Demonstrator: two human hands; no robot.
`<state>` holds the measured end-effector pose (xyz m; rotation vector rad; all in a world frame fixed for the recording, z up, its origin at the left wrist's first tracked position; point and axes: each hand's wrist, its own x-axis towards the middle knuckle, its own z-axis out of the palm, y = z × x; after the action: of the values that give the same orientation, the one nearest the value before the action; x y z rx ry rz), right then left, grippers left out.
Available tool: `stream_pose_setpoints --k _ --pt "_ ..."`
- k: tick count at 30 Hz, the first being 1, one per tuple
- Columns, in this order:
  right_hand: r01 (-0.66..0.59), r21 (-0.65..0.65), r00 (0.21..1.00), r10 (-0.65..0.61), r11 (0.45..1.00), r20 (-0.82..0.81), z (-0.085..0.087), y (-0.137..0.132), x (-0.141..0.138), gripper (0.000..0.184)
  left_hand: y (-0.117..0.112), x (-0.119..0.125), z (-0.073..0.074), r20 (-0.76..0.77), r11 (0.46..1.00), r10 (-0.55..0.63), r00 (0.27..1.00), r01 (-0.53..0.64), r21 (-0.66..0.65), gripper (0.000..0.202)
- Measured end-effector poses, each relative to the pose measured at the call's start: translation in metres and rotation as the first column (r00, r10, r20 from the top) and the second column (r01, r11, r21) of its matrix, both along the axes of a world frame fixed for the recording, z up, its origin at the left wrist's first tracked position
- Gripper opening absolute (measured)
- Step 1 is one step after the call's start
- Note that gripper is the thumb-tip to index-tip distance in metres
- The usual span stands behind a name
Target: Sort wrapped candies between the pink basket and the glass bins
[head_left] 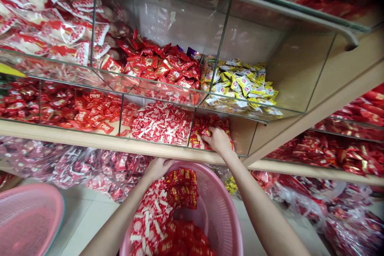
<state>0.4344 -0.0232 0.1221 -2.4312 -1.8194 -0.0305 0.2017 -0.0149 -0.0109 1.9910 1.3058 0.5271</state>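
Observation:
My right hand point(219, 141) reaches into the small lower compartment at the right. Its fingers are curled onto the red-wrapped candies point(196, 141) with yellow print there, at a packet by the fingertips. My left hand point(159, 168) is at the far left rim of a pink plastic basket point(229, 212), just below the shelf edge, fingers bent over the rim and partly hidden. Inside the basket lie red-and-white candies point(150, 216) on the left, dark red packets with yellow print point(183, 188) at the back, and bright red packets point(186, 238) at the front.
Glass dividers split the shelf into compartments of red-and-white candies point(162, 122), red packets point(96, 110) and yellow-and-white packets point(246, 82). A wooden ledge point(90, 138) runs along the front. Another pink basket point(27, 220) stands at left. Bagged candies point(348, 224) lie low at right.

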Motion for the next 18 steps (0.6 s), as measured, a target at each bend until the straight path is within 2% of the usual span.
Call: stream_pose_setpoints --k 3,5,8,11,12,15,18 --pt "-0.034 0.115 0.997 0.042 0.993 -0.068 0.013 -0.018 -0.002 0.028 0.001 -0.001 -0.001 0.000 1.000 -0.022 1.000 0.022 0.010 0.038" --pt "-0.095 0.223 0.981 0.129 0.970 -0.142 0.020 -0.039 -0.010 0.029 0.001 -0.001 -0.002 -0.008 1.000 -0.019 1.000 0.019 -0.001 0.038" --pt "-0.200 0.278 0.897 0.290 0.940 -0.334 0.016 -0.074 -0.031 0.027 0.001 -0.001 -0.002 -0.025 0.999 0.004 1.000 -0.004 -0.033 0.038" --pt "-0.277 0.176 0.830 0.327 0.945 -0.451 -0.015 -0.099 -0.057 0.020 0.001 0.000 -0.002 -0.023 1.000 0.001 1.000 -0.001 -0.029 0.039" --pt "-0.280 0.121 0.841 0.304 0.952 -0.448 -0.030 -0.103 -0.063 0.018 0.000 0.000 -0.002 -0.021 1.000 -0.001 1.000 0.000 -0.025 0.039" --pt "-0.173 -0.040 0.922 0.147 0.984 -0.358 -0.070 -0.101 -0.076 0.019 0.000 0.000 -0.001 -0.016 1.000 -0.003 1.000 0.003 -0.006 0.039" --pt "-0.084 -0.105 0.958 0.052 0.991 -0.281 -0.093 -0.089 -0.081 0.021 0.000 0.000 -0.001 -0.011 1.000 -0.002 1.000 0.002 0.006 0.038"
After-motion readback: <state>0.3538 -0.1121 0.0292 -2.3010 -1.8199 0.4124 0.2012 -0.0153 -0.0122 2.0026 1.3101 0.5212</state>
